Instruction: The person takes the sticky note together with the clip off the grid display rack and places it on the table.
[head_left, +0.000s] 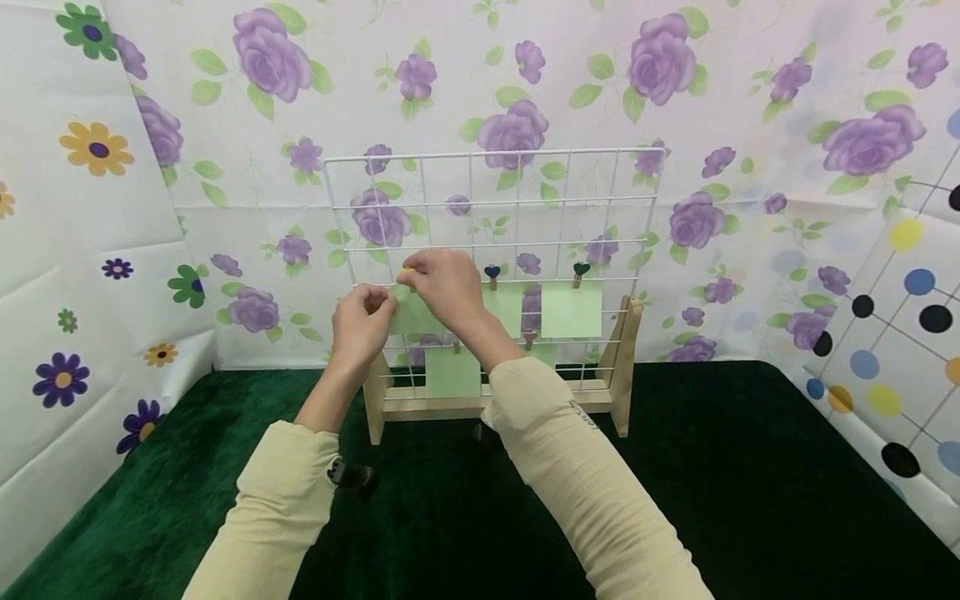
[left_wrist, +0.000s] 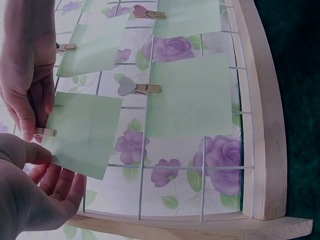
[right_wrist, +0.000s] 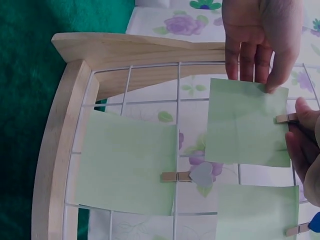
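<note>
Left hand [left_wrist: 36, 192] pinches green paper [left_wrist: 86, 136] from its left.

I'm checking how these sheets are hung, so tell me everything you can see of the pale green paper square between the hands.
The pale green paper square looks thin, plain and faintly creased. It stands roughly upright before the white wire grid, leftmost in its row. The left hand pinches its left edge, thumb in front; a small wooden clothespin, held by the right hand, overlaps its top edge. Whether the clothespin also grips wire is unclear.
</note>
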